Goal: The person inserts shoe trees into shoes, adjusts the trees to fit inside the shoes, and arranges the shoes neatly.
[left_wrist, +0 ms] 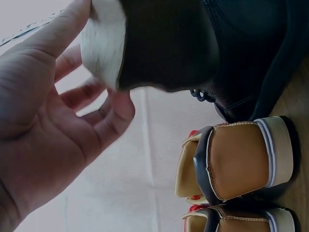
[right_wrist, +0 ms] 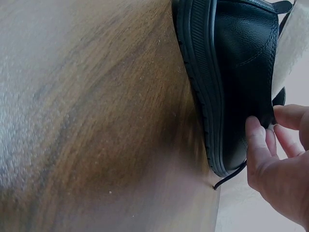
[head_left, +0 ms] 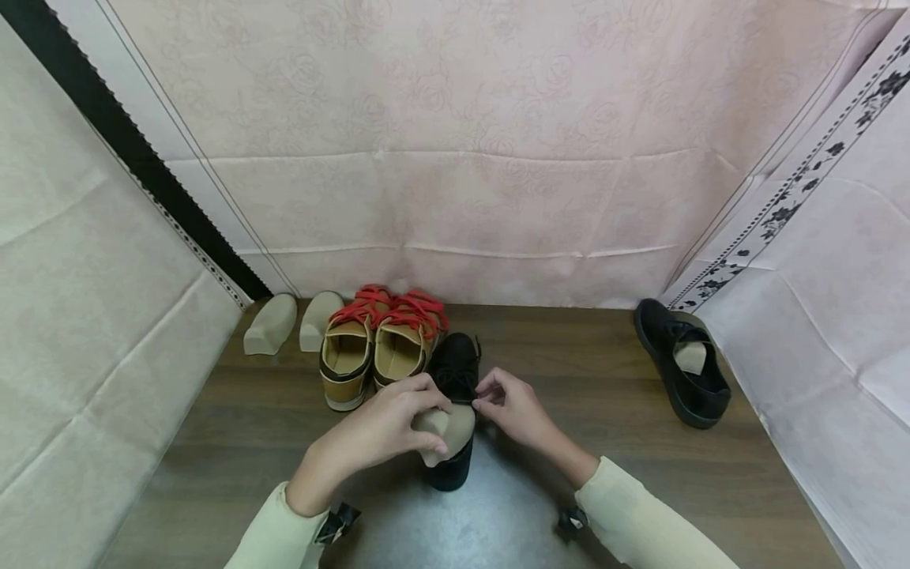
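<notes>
Wood floor (head_left: 569,348), left hand (head_left: 394,420) pinching an insert (head_left: 460,427), right hand (head_left: 515,408) pinching a black shoe (head_left: 453,365) near its opening, probably mid-stuffing, so needs a gentle push next.

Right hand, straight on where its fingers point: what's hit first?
The black leather lace-up shoe; the right hand is at its side, seemingly pinching its edge, so no visible gap. Beyond it, probably the nearer tan shoe with red laces, though depth is unclear.
</notes>
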`<action>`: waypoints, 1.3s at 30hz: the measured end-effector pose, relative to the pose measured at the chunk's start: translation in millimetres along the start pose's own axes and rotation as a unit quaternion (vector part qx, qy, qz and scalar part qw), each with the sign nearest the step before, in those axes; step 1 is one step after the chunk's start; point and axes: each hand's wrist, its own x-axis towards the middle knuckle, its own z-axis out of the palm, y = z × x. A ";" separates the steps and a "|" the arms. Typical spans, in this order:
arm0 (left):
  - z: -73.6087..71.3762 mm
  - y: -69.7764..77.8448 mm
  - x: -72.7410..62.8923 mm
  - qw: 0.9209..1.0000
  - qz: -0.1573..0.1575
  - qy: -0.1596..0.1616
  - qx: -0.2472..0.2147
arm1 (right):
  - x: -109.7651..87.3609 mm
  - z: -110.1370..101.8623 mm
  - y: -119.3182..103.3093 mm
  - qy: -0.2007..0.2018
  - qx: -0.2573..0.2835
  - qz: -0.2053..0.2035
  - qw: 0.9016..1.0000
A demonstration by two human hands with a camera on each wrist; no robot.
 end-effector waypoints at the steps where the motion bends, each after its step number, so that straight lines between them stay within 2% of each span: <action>1: -0.3 -0.7 0.2 1.000 0.001 -0.011 -0.009 | 0.0 -0.1 -0.3 0.000 0.000 0.001 1.000; 4: -0.8 -2.1 1.2 0.999 0.005 -0.040 -0.028 | 0.1 -0.3 -1.6 0.000 0.001 0.002 1.000; 7: -1.1 -1.9 2.3 0.998 0.009 -0.053 -0.035 | 0.4 -0.5 -2.4 -0.001 0.002 0.003 1.000; 16: 2.5 -0.3 8.3 0.999 0.018 -0.040 -0.011 | 0.8 -0.9 -3.0 -0.005 0.003 0.004 1.000; 27: 11.5 -1.0 13.2 1.000 -0.009 -0.022 -0.004 | 0.4 -1.2 -1.7 -0.005 0.004 0.002 1.000; 35: 5.8 -4.5 7.9 0.997 -0.022 -0.042 -0.053 | -0.3 -1.1 -1.7 -0.007 0.006 0.010 1.000; 39: 5.3 -10.0 7.8 0.997 -0.015 -0.041 -0.066 | -0.5 -1.2 -2.6 -0.007 0.006 0.013 1.000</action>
